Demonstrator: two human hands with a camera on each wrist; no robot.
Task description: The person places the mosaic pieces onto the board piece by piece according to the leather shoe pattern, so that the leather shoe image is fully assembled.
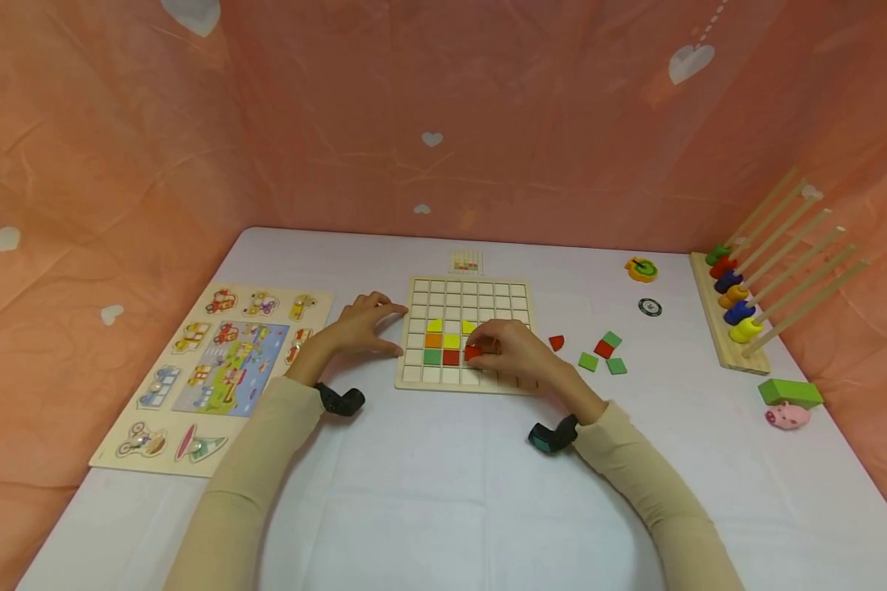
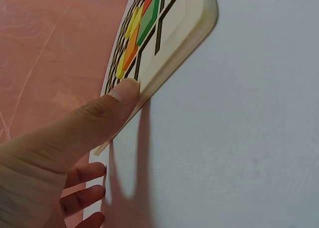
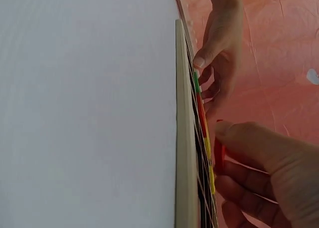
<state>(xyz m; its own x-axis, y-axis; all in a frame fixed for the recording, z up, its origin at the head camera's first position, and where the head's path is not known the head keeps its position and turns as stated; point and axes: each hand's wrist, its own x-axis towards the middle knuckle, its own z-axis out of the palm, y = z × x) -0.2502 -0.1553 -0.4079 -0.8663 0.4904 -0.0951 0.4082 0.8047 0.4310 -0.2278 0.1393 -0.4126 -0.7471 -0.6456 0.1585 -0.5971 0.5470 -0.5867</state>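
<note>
A wooden grid board (image 1: 429, 376) lies mid-table, with yellow, orange, green and red tiles in some of its squares. Between the thumb and fingers of my right hand (image 1: 513, 349) is a red tile (image 3: 220, 155), held just over the board beside another red tile (image 1: 451, 358). My left hand (image 1: 362, 324) is at the board's left side. Its thumb touches the board's edge in the left wrist view, and the other fingers are spread past it, holding nothing. The green tile (image 2: 148, 21) and an orange tile (image 2: 131, 53) show close by there.
Several loose green and red tiles (image 1: 604, 350) lie right of the board. A small pattern card (image 1: 466, 262) is behind it. At left is a vehicle puzzle board (image 1: 163, 460); at right stand a peg rack (image 1: 732, 353), a green block (image 1: 791, 392) and a pink pig (image 1: 788, 416).
</note>
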